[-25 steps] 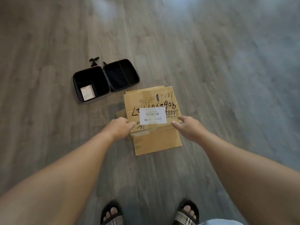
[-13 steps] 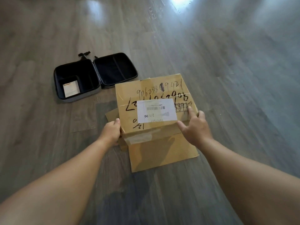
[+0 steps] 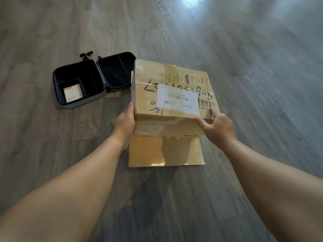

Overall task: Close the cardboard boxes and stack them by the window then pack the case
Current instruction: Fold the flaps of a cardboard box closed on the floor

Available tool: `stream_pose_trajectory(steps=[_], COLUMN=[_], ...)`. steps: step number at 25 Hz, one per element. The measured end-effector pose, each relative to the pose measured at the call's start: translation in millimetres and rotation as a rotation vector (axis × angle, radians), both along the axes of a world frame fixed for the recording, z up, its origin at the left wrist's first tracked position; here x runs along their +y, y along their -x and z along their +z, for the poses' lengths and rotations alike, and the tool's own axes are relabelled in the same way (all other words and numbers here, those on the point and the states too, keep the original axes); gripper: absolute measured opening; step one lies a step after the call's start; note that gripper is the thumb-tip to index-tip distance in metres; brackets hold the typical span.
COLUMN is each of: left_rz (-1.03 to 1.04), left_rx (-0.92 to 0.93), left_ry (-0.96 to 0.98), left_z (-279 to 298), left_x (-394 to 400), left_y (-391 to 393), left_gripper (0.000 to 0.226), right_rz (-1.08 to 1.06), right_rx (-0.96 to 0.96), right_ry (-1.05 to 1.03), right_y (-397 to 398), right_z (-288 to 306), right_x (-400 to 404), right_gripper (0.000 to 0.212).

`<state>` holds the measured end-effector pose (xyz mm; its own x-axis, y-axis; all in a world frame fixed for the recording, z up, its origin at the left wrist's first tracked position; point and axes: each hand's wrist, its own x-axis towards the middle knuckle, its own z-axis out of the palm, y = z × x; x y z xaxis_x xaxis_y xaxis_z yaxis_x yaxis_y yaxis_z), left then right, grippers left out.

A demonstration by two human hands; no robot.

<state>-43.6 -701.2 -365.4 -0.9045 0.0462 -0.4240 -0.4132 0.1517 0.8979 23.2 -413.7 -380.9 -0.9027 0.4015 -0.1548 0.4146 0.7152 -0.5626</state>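
A cardboard box (image 3: 173,88) with black handwriting and a white label is tilted and held just above a second, flat-lying cardboard box (image 3: 166,152) on the floor. My left hand (image 3: 125,123) grips its left side, thumb along the top edge, its fingers hidden behind the box. At the near right corner my right hand (image 3: 216,127) pinches it, index finger on top and thumb on the front face. An open black case (image 3: 90,82) lies on the floor to the left, with a white card (image 3: 72,93) in its left half.
A small black clip-like item (image 3: 86,55) lies just behind the case. Grey wood-look floor stretches all around, with a bright window glare (image 3: 190,0) at the far top. A brown flap (image 3: 115,122) of the lower box sticks out under my left wrist.
Both hands reached the upper box, took hold of its sides and raised it off the lower box, tilting it. The view has moved closer to the boxes.
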Motion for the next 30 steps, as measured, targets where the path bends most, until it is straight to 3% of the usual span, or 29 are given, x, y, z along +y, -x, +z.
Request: stream_pose_trajectory(steps=[2, 5, 8, 14, 17, 20, 23, 26, 29, 30], left_rz=[-0.057, -0.142, -0.156, -0.015, 0.118, -0.014, -0.142, -0.15, -0.228, -0.249], left_rx=[0.036, 0.143, 0.229, 0.412, 0.319, 0.141, 0.163, 0.23, 0.21, 0.177], left_ry=[-0.116, -0.065, -0.068, 0.013, -0.059, -0.262, -0.27, -0.285, -0.226, -0.201], left_z=[8.4, 21.8, 37.9, 58.1, 66.1, 75.0, 71.9, 65.9, 53.4, 45.6], left_x=[8.6, 25.0, 42.3, 57.6, 48.2, 53.2, 84.7, 120.4, 133.3, 133.2], left_y=[6.2, 14.2, 22.8, 27.4, 35.7, 31.0, 15.1, 3.3, -3.0, -5.5], left_gripper=[0.059, 0.067, 0.075, 0.065, 0.052, 0.027, 0.024, 0.017, 0.024, 0.026], right_rz=[-0.02, -0.053, -0.047, -0.018, -0.001, -0.048, -0.137, -0.182, -0.161, -0.118], right_rx=[-0.036, -0.041, 0.087, 0.173, 0.15, 0.135, 0.155, 0.221, 0.363, 0.431], right_ry=[0.092, 0.149, 0.109, 0.142, 0.166, 0.24, 0.088, -0.003, 0.014, -0.018], right_y=[-5.4, -5.8, -8.6, -5.5, 0.2, 1.7, -7.6, -18.5, -26.2, -28.3], right_z=[-2.8, -2.9, 3.1, 16.2, 19.0, 26.6, 28.6, 30.6, 46.7, 52.4], right_x=[6.1, 14.2, 16.7, 11.0, 9.3, 19.8, 32.0, 47.6, 61.7, 63.6], right_gripper=[0.078, 0.062, 0.049, 0.052, 0.049, 0.033, 0.014, 0.028, 0.073, 0.08])
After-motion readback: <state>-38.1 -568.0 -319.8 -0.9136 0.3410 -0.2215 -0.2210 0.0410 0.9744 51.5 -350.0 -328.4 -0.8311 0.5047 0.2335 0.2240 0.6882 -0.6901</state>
